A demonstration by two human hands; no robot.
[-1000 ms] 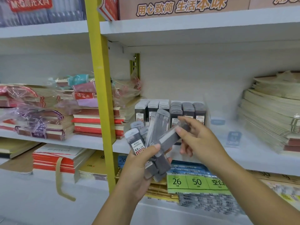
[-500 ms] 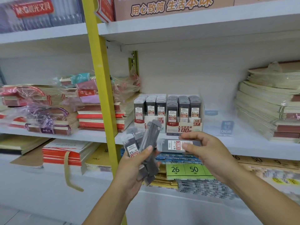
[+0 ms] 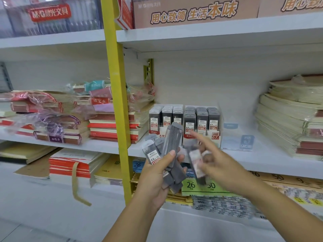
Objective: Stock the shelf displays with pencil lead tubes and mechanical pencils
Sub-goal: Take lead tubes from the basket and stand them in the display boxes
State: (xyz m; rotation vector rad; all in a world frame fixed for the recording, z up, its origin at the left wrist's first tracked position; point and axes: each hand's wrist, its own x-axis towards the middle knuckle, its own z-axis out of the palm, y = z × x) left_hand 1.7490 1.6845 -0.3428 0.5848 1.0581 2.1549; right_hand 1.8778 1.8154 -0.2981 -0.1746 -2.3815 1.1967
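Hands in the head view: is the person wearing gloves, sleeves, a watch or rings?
No gloves on the left hand or right hand. The left forearm and right forearm show no sleeve, watch or bracelet up to the frame's edge. No ring shows on the left hand; the right hand is too blurred to tell.

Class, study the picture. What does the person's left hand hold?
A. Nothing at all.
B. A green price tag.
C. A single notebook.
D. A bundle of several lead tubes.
D: the left hand grips several grey lead tubes fanned out, while the right hand holds a single tube.
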